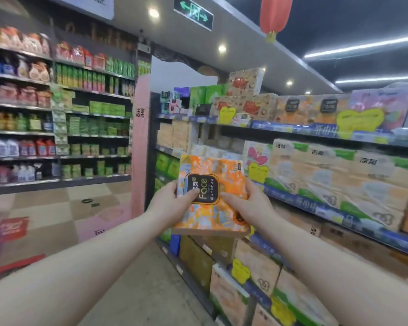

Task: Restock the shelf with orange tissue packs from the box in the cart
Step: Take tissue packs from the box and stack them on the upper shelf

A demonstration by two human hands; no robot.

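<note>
Item: one orange tissue pack (212,194), held in the air before the shelf (292,132), not touching it. Grip: my left hand (172,201) and right hand (247,205) clasp its sides, thumbs pressed on the front, other fingers curled behind, mostly hidden. Step, as I judge: carrying, not yet placed. Next: lift towards the matching packs (290,109) on the upper tier. Material: glossy soft wrap, flat rectangular block, black label (206,184).

Store shelf (327,135), stacked tissue packs (335,170), yellow tags (359,121)
</note>
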